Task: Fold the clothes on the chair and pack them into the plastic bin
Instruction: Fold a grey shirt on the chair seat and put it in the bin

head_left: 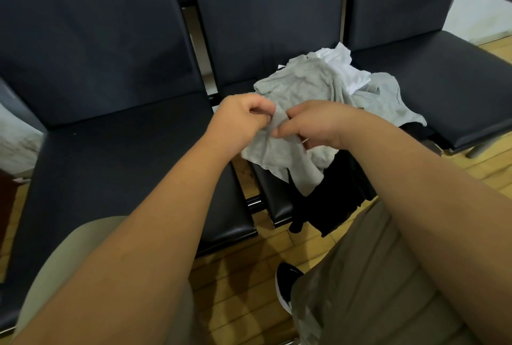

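Left hand point(243, 117) and right hand point(313, 126), each grip pinched tight on one bunched fold of the grey garment point(302, 81); its bulk lies beyond and below both grips on the chair point(270, 187), long axis running away; neither hand nearer.

A crumpled white cotton garment point(342, 66), at one o'clock of the light grey jersey shirt point(299, 84), lies mostly buried under it. The black cloth point(332, 198) beneath (garment type untellable) shows only at five o'clock.

No writing can be read anywhere (clothes point(299, 81) or chairs point(110, 164)).
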The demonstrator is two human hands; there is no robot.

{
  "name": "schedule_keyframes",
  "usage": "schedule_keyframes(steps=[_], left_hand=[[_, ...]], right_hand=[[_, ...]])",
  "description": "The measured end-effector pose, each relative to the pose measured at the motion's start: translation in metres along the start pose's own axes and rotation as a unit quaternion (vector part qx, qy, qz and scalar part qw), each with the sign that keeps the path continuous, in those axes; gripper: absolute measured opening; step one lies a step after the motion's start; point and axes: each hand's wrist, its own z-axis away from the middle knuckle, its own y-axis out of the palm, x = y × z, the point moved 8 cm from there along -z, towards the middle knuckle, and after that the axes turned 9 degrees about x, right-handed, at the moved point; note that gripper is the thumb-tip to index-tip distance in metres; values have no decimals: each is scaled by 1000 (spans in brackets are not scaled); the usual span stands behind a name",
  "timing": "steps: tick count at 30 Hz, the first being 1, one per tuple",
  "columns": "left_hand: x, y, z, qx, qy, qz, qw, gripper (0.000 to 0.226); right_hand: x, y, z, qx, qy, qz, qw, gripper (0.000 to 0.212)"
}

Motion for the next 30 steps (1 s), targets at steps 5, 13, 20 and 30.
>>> schedule_keyframes(steps=[5, 13, 20, 30], left_hand=[[-5, -14, -2, 43, 34, -15, 998, 48], [22, -24, 3, 106, -72, -117, 985, 10], [-5, -66, 23, 59, -48, 59, 995, 30], [-30, -118, 87, 78, -41, 246, 965, 29]], right_hand=[[21, 0, -1, 10, -87, -97, 992, 21], [38, -1, 0, -13, -144, -191, 971, 31], [48, -24, 7, -134, -160, -212, 955, 20], [100, 29, 5, -63, -217, -259, 939, 21]])
